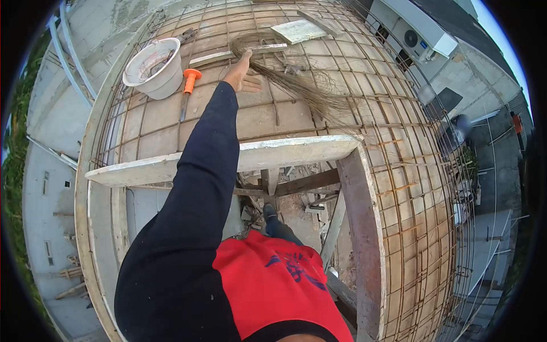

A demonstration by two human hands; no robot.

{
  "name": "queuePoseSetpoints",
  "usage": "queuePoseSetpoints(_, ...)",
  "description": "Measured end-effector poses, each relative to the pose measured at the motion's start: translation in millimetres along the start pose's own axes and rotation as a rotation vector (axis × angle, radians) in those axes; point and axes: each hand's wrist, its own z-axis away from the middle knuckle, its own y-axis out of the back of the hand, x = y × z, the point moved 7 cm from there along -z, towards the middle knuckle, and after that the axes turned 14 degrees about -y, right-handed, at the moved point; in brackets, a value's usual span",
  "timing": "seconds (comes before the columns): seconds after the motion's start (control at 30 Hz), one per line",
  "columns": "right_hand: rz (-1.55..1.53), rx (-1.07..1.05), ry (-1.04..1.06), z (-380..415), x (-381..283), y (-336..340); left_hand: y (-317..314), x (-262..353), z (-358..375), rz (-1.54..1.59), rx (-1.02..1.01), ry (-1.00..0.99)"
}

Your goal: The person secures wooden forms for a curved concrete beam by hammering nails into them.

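My left hand [244, 74] is stretched forward over the rebar grid, its fingers apart and holding nothing. Its upper edge overlaps a looped bundle of thin tie wire [296, 85], whose loose ends fan out to the right. A narrow wooden strip [212, 58] lies behind the hand and passes by the wire loop. To the left of the hand lies a chisel with an orange hand guard [190, 80], its shaft pointing toward me. My right hand is out of view.
A white bucket [156, 85] with things inside stands at the left. A wooden frame [296, 149] borders the opening where I stand; props and rubble show below. Rebar [404, 211] covers the boards around it. A flat board [298, 31] lies farther back.
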Motion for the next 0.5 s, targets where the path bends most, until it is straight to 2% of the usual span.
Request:
queuePoseSetpoints(0.07, -0.133, -0.063, 0.163, 10.9, -74.7, -29.2, 19.0, -9.9, 12.3, -0.231, -0.169, 0.094)
queuePoseSetpoints(0.1, -0.205, -0.093, 0.246, 18.2, -114.6, -42.1, 23.2, 4.1, 23.6, -0.428, -0.139, 0.035)
queuePoseSetpoints(0.13, -0.278, -0.134, 0.318, 24.0, -153.4, -54.2, 23.3, 28.7, 33.4, -0.613, -0.106, -0.146)
queuePoseSetpoints(0.17, -0.382, -0.196, 0.356, 31.8, -191.8, -63.8, 14.2, 53.2, 45.5, -0.595, -0.074, -0.49)
queuePoseSetpoints(0.2, -0.517, -0.288, 0.352, 41.8, -231.0, -71.2, -0.6, 105.4, 95.4, -0.692, 0.056, -0.944)
queuePoseSetpoints(0.23, -0.749, -0.46, 0.27, 52.2, -275.5, -62.3, -17.6, 134.5, 135.6, -0.578, 0.049, -1.139)
queuePoseSetpoints(0.27, -0.982, -0.614, 0.165, 62.5, -319.4, -53.8, -30.6, 164.6, 191.0, -0.584, 0.121, -1.443)
queuePoseSetpoints(0.3, -1.323, -0.949, -0.058, 78.4, -359.7, -55.5, -45.6, 187.8, 238.2, -0.527, 0.117, -1.719)
queuePoseSetpoints(0.33, -1.508, -0.996, 0.03, 89.2, -396.7, -45.0, -62.7, 202.8, 274.7, -0.641, 0.26, -1.962)
queuePoseSetpoints(0.37, -1.639, -1.073, 0.081, 98.8, -428.3, -31.8, -70.4, 213.3, 313.0, -0.745, 0.291, -2.026)
queuePoseSetpoints(0.43, -1.848, -1.164, 0.201, 117.7, -477.5, 6.1, -64.3, 234.8, 348.6, -0.745, 0.395, -2.136)
queuePoseSetpoints(0.5, -2.031, -1.255, 0.228, 129.9, -515.7, 36.8, -71.0, 245.0, 330.4, -1.045, 0.102, -1.962)
